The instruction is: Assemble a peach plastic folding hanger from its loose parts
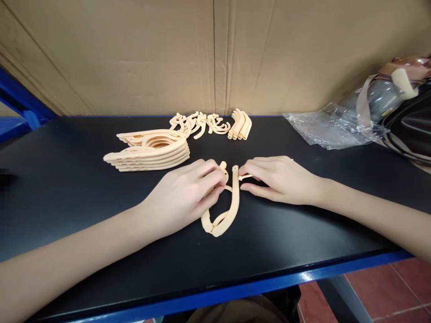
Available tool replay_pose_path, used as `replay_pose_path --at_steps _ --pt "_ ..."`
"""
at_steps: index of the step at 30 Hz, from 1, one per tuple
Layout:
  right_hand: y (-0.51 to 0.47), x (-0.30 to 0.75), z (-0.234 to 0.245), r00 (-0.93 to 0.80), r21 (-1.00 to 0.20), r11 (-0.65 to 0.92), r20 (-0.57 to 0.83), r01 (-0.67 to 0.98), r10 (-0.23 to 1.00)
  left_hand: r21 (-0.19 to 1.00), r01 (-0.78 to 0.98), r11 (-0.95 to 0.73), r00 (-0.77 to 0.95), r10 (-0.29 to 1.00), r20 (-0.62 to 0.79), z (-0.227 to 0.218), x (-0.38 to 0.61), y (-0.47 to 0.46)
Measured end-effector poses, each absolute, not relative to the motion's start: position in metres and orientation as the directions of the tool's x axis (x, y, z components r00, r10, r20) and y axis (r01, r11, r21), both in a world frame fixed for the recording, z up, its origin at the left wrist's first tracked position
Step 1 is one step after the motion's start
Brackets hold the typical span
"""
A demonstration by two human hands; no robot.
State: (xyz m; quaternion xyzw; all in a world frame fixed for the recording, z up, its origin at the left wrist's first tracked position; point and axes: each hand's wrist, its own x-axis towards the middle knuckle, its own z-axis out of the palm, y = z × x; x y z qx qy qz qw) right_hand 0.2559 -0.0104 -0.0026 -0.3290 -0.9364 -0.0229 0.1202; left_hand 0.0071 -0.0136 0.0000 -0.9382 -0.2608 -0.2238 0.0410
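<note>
A cream plastic folding hanger [231, 208] lies on the black table in front of me, its two arms folded up into a narrow U. My left hand [193, 186] is closed around its left arm, and the fingers cover much of that side. From the right, my right hand [274, 179] pinches a small thin cream piece [245, 177] between thumb and fingers. The tip of this piece is close against the upper part of the hanger's right arm; whether it touches, I cannot tell.
Behind my left hand stands a stack of folded cream hangers [151, 152]. Farther back lie a pile of curved cream hooks [200, 123] and several cream arm pieces [240, 124]. Clear plastic wrap [332, 128] and a dark bag [412, 119] occupy the right. Cardboard [151, 54] walls the back.
</note>
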Motion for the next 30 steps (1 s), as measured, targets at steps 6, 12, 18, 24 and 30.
replay_pose_path --at_steps 6,12,18,24,30 --pt "-0.0091 0.2554 -0.0019 -0.768 -0.028 0.791 0.224 0.611 0.6 0.002 0.505 -0.863 0.778 0.456 0.431 -0.0001 0.008 -0.0134" --pt "-0.0087 0.2571 -0.0024 -0.766 -0.014 0.785 0.207 0.619 0.608 -0.003 0.499 -0.866 0.786 0.451 0.423 0.0008 0.0073 -0.0132" --pt "-0.0092 0.2571 -0.0027 -0.764 -0.014 0.783 0.206 0.622 0.611 -0.007 0.488 -0.873 0.799 0.443 0.406 0.0014 0.0065 -0.0129" --pt "-0.0091 0.2569 -0.0022 -0.764 -0.031 0.785 0.208 0.619 0.611 -0.017 0.479 -0.877 0.815 0.438 0.379 0.0014 0.0056 -0.013" --pt "-0.009 0.2569 -0.0024 -0.764 -0.026 0.784 0.203 0.621 0.612 -0.027 0.478 -0.878 0.822 0.436 0.367 0.0022 0.0059 -0.0127"
